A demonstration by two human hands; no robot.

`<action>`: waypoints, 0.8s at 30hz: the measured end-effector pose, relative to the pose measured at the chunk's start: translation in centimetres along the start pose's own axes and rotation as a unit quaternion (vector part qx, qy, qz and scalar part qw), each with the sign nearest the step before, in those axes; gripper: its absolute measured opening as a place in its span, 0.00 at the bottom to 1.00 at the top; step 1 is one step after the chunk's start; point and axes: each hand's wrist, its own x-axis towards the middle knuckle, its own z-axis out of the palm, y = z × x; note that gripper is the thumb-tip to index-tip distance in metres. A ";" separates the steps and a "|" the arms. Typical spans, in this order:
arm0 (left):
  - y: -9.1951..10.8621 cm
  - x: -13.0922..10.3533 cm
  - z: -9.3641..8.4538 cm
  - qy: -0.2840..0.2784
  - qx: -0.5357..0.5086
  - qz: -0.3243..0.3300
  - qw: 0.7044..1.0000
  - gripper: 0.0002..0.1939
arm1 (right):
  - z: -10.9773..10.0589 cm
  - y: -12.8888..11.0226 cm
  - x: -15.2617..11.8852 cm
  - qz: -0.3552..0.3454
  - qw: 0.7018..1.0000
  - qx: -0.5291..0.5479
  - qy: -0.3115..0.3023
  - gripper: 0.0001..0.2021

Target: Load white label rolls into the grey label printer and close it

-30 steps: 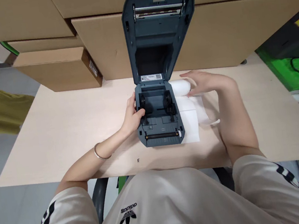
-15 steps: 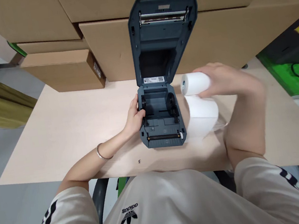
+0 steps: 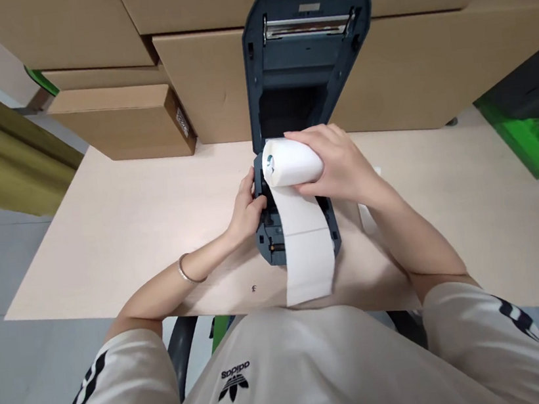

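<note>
A dark blue-grey label printer (image 3: 307,58) stands on the table with its lid raised. My left hand (image 3: 245,210) grips the left wall of its base, thumb over the rim. In my right hand (image 3: 340,163) is a white label roll (image 3: 292,161), clasped at its right end and over the upper part of the open base. Its loose strip hangs toward me across the base and past the front edge. Most of the compartment and the roller are hidden behind roll and strip.
Behind the printer stand large cardboard boxes (image 3: 210,90). A smaller carton (image 3: 126,131) sits at the back left of the table (image 3: 160,203). Something white, partly hidden, lies under my right forearm. A small dark scrap (image 3: 254,289) lies near the front edge.
My right hand has carried the label roll left, from beside the printer to over its open base. The trailing strip came along. My left hand keeps its grip on the base.
</note>
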 end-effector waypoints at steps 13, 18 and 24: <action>-0.1 0.0 -0.2 -0.005 0.028 -0.011 1.000 0.50 | 3.9 0.3 0.1 -0.011 0.986 -0.120 -0.114 0.36; -0.4 0.2 -0.3 0.002 0.030 -0.004 1.000 0.49 | 2.3 -1.8 -0.3 -0.024 0.980 -0.146 -0.134 0.31; -0.5 0.0 -0.4 -0.007 0.006 0.006 1.000 0.48 | -1.7 -6.4 -4.1 -0.060 0.979 -0.037 -0.190 0.28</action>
